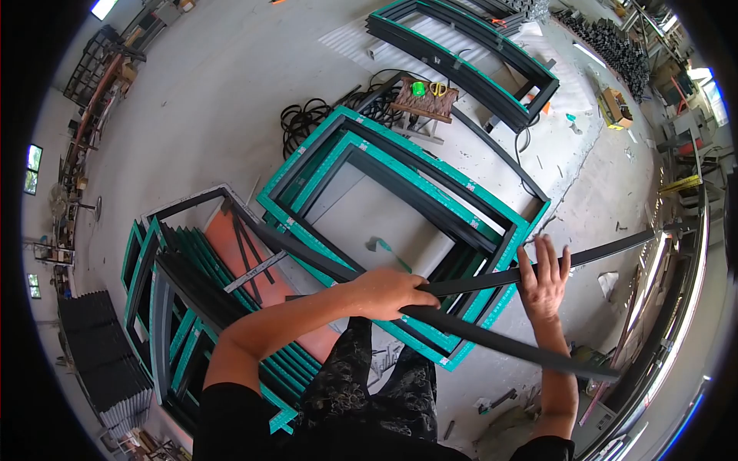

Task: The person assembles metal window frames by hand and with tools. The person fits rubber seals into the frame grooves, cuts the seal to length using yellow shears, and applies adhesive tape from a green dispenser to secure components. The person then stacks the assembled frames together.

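Note:
My left hand (388,293) is closed round a long dark grey frame bar (492,336), which slants from the upper left down to the lower right across my body. A second dark bar (607,247) runs from the same hand up to the right. My right hand (544,278) has its fingers stretched and apart over this second bar; whether its palm presses on it I cannot tell. Below both hands lies a stack of dark rectangular frames with green tape (470,186) along their edges. Inside it, a small tool with a green handle (393,253) rests on the floor.
At my left stand more green-edged frames (201,253) beside an orange-pink panel (231,250). Ahead, a small stool (423,101) holds green tape (417,89) and yellow-handled scissors (438,89). Coiled black strip (304,123) lies beside it. Another frame stack (461,65) lies farther off.

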Demonstrator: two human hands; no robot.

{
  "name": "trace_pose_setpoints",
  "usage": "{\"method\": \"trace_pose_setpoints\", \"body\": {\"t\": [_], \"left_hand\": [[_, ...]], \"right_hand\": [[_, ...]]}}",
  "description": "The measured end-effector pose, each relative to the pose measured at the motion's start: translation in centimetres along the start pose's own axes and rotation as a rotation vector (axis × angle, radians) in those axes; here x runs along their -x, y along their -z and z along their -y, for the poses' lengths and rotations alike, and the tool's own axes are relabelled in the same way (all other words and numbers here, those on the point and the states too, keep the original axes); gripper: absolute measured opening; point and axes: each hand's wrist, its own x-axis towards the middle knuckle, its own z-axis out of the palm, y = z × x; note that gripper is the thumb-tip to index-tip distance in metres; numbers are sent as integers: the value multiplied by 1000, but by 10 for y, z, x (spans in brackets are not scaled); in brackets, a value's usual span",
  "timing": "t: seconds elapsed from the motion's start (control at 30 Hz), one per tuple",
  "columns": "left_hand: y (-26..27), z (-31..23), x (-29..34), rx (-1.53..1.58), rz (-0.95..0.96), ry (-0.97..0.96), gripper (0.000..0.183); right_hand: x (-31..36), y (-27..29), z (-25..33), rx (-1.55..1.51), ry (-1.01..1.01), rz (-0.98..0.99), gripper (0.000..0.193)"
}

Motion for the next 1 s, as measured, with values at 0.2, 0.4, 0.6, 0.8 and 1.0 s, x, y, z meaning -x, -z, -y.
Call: {"method": "trace_pose_setpoints", "body": {"t": [0.2, 0.4, 0.6, 0.8, 1.0], "left_hand": [[22, 68, 56, 8, -119, 49, 56], [-14, 145, 61, -189, -476, 319, 35], [-94, 206, 4, -119, -522, 471, 44], [-153, 300, -25, -213, -383, 562, 34], [-181, 367, 2, -180, -164, 686, 26]], "right_hand": [[54, -42, -31, -246, -127, 857, 19], [183, -77, -5, -396, -418, 1146, 41], [130, -156, 131, -667, -590, 965, 36], [115, -252, 223, -762, -531, 843, 37], [130, -298, 251, -852, -488, 747, 35]]}}
